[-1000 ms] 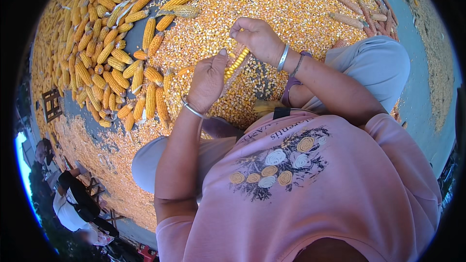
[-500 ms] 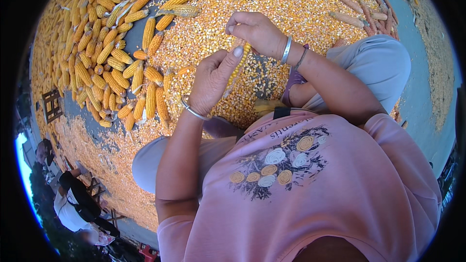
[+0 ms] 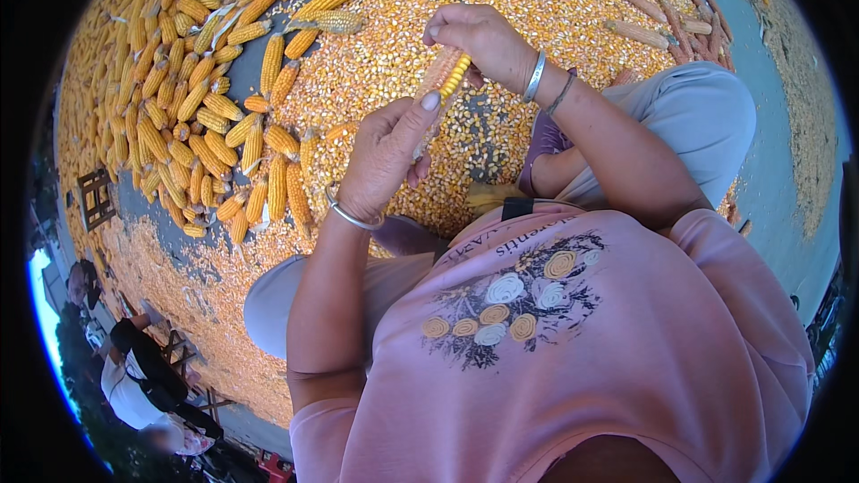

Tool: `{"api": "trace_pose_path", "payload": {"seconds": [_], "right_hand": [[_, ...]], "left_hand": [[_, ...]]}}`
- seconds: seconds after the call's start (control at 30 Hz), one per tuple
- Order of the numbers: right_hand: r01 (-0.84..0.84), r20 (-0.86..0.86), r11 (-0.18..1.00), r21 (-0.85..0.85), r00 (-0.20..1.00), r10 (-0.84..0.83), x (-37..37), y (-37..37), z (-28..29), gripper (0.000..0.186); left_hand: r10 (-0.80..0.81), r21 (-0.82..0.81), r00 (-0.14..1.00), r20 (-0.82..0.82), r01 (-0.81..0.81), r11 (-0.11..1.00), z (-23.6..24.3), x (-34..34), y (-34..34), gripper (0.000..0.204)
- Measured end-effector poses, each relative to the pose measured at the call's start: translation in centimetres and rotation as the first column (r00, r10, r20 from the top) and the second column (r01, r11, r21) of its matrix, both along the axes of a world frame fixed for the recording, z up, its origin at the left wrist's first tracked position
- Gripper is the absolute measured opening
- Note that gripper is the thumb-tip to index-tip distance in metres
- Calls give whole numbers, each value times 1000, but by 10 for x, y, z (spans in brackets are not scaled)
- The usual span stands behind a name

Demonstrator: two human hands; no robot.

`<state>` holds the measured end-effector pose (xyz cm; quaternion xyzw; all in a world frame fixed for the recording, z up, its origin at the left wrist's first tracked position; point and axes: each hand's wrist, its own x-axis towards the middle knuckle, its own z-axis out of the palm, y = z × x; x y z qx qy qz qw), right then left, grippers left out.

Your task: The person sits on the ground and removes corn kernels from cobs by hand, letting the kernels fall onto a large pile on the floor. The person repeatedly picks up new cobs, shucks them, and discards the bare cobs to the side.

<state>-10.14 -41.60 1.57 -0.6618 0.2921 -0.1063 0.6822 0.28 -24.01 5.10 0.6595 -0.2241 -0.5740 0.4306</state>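
Between my two hands is a partly stripped corn cob (image 3: 441, 73), tilted, its far end up and to the right. Yellow kernels remain along its right side, while the rest of the visible face is bare and pinkish. My left hand (image 3: 390, 145) grips its near end, the thumb pressed by the kernels. At the far end my right hand (image 3: 483, 41) is closed around the tip; part of the cob is hidden behind its fingers. Loose corn kernels (image 3: 385, 63) spread thickly on the ground beneath and beyond both hands.
A large heap of unshelled corn cobs (image 3: 192, 94) lies to the left. Several bare cobs (image 3: 640, 33) are at the far right. A small wooden stool (image 3: 95, 199) stands at the left edge. Another person (image 3: 143, 367) is at the lower left. My bent knees flank the kernels.
The cob has turned, so its bare face and kernel rows show more. My right hand has shifted slightly up and right, and the left hand has tilted a little.
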Motion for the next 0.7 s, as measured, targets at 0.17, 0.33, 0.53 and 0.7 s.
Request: {"api": "trace_pose_path", "payload": {"seconds": [0.17,0.33,0.53,0.7], "right_hand": [[-4,12,1000,-30,1000,4,-1,1,-8,24],[20,70,995,-98,997,-13,0,3,-9,22],[-5,83,999,45,997,1,-1,-1,-6,24],[82,42,984,161,995,-90,-2,-7,-9,22]], "left_hand": [[88,19,996,-24,-87,996,0,-2,-1,48],[155,17,988,12,-155,988,-8,-5,2,52],[229,49,955,-188,-224,973,-7,-2,2,55],[328,-27,911,-252,-345,938,1,-1,-1,51]]}}
